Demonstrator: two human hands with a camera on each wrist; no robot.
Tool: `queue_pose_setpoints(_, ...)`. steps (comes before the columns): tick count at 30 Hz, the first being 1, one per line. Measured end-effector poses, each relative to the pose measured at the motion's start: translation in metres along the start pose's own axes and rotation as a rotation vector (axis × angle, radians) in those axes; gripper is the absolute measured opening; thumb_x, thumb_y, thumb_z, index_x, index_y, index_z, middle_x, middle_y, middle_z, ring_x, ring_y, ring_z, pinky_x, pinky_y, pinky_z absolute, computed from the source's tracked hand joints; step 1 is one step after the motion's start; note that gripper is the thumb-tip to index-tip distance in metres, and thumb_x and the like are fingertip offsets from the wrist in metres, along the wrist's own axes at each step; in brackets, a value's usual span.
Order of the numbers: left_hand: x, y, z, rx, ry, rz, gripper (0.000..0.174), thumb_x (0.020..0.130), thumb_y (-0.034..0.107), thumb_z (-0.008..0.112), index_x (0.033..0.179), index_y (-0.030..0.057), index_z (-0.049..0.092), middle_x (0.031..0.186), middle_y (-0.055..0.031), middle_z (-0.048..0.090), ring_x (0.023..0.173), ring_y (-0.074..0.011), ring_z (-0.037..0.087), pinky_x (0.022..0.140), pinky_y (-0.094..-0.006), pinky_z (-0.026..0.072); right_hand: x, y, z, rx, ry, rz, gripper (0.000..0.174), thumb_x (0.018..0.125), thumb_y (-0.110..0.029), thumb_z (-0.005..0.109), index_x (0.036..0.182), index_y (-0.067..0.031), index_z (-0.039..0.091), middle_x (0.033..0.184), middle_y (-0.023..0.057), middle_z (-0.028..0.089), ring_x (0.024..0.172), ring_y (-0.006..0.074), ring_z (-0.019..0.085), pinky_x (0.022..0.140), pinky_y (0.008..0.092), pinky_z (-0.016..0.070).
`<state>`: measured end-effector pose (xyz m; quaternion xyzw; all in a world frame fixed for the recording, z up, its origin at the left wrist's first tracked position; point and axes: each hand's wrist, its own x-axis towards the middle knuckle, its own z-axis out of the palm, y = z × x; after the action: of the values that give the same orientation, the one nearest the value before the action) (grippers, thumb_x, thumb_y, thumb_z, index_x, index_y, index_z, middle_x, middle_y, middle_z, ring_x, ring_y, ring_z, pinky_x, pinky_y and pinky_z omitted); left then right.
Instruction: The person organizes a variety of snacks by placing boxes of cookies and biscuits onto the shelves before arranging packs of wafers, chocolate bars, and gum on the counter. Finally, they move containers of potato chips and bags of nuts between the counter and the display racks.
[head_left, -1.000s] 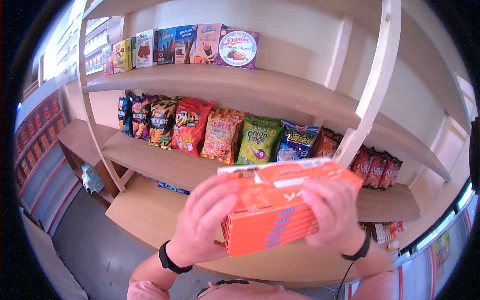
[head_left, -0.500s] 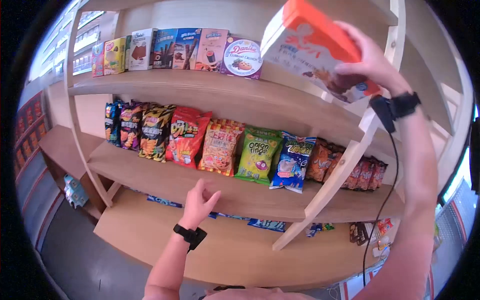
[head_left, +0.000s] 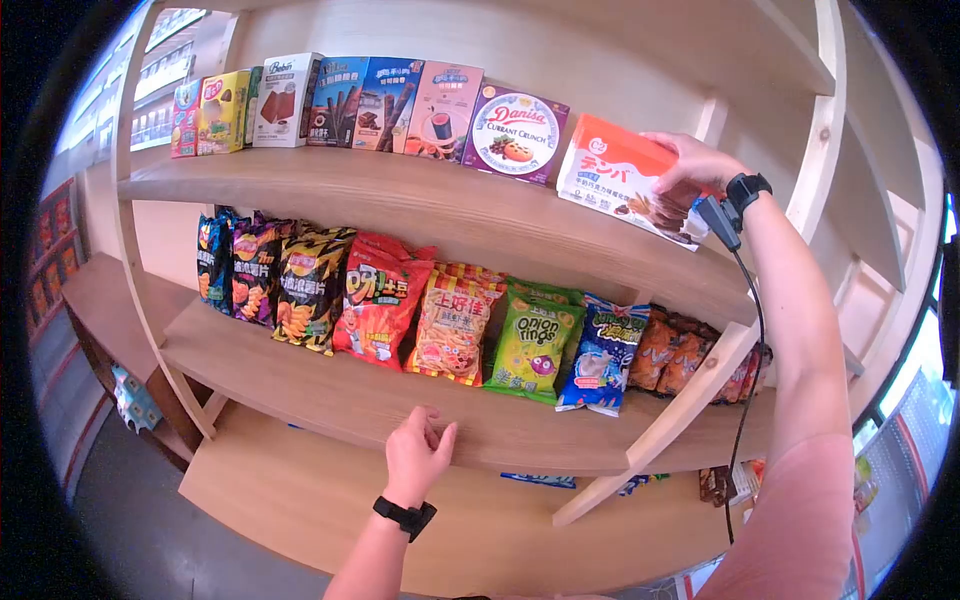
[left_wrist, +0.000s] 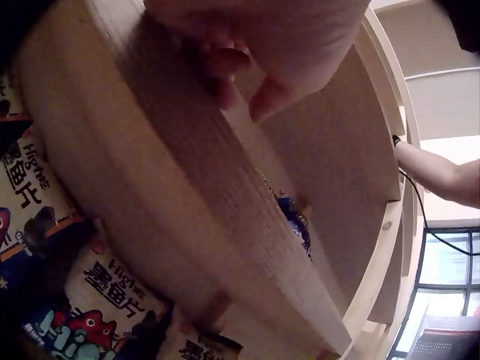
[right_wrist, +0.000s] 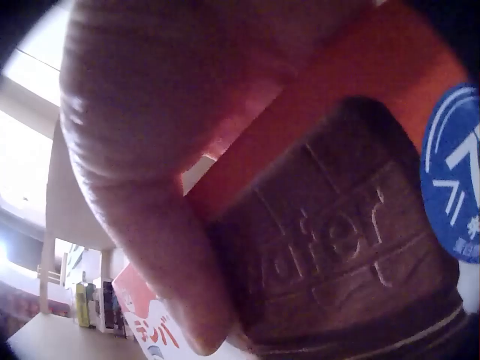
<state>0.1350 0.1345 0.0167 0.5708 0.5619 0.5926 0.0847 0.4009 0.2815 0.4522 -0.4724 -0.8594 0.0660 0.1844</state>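
At the right part of the upper shelf (head_left: 400, 180), my right hand (head_left: 695, 168) grips an orange-and-white wafer box (head_left: 618, 160) by its right end. The box's front faces me, its lower edge close to the shelf board, just right of the purple Danisa cookie box (head_left: 517, 135). Up close in the right wrist view, thumb and fingers span the box's top edge over a chocolate wafer picture (right_wrist: 337, 232). My left hand (head_left: 415, 455) hangs loosely curled in front of the middle shelf (head_left: 300, 375), below the chip bags, holding nothing.
Upright snack boxes (head_left: 390, 100) line the upper shelf to the left. Chip bags, among them a green onion rings bag (head_left: 535, 345), stand along the middle shelf. A wooden post (head_left: 822, 130) rises right of my right hand, and a black cable (head_left: 757, 370) hangs from that wrist.
Both hands held the wafer box low at first; the left let go. My right hand raised it to the upper shelf, then lowered it beside the Danisa box, front facing me.
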Motion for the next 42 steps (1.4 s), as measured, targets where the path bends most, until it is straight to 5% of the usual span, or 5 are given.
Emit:
queue_pose_setpoints(11,0.0,0.004,0.004,0.06,0.037,0.037,0.022,0.076,0.016,0.072,0.088,0.0054,0.058,0.051,-0.0051,0.049,0.045,-0.0222,0.051,0.045,-0.0345,0.0393,0.024,0.008,-0.002,0.276,-0.232,0.167,0.08,0.065,-0.005,0.074,0.137,-0.0047,0.04,0.119,0.0112,0.058,0.103,0.0186,0.055,0.091,0.0327,0.0426)
queue_pose_setpoints(16,-0.001,0.004,0.007,0.062,0.058,0.061,0.022,0.075,0.016,0.072,0.088,0.0051,0.058,0.049,-0.0043,0.047,0.044,-0.0216,0.049,0.045,-0.0338,0.0383,0.041,0.032,-0.005,0.171,-0.213,-0.003,0.081,0.064,-0.008,0.078,0.137,-0.004,0.041,0.126,0.0116,0.055,0.11,0.0197,0.052,0.096,0.0328,0.0401)
queue_pose_setpoints(19,-0.001,0.005,0.007,0.078,0.046,0.057,0.022,0.075,0.015,0.073,0.087,0.0052,0.058,0.049,-0.0042,0.047,0.044,-0.021,0.048,0.044,-0.0335,0.0379,0.04,0.029,0.001,-0.3,0.037,-0.051,0.086,0.062,-0.019,0.082,0.137,-0.0051,0.041,0.134,0.0187,0.047,0.122,0.0267,0.048,0.101,0.0361,0.0383)
queue_pose_setpoints(32,-0.002,0.005,0.011,0.099,0.046,0.086,0.022,0.074,0.014,0.073,0.086,0.0055,0.057,0.051,-0.0045,0.047,0.044,-0.0208,0.047,0.044,-0.0337,0.0371,0.031,0.026,0.029,-0.4,-0.047,0.015,0.104,0.054,-0.009,0.086,0.14,-0.0055,0.026,0.104,0.0127,0.056,0.097,0.0232,0.053,0.085,0.0344,0.0453)
queue_pose_setpoints(42,-0.003,0.003,0.013,0.123,0.086,0.147,0.019,0.073,0.011,0.072,0.085,0.0061,0.057,0.051,-0.0038,0.045,0.045,-0.0193,0.047,0.046,-0.0327,0.0379,0.017,0.016,0.031,-0.499,0.126,-0.112,0.113,0.056,-0.016,0.085,0.143,-0.0002,0.016,0.118,0.0219,0.051,0.103,0.0275,0.053,0.088,0.0336,0.0461)
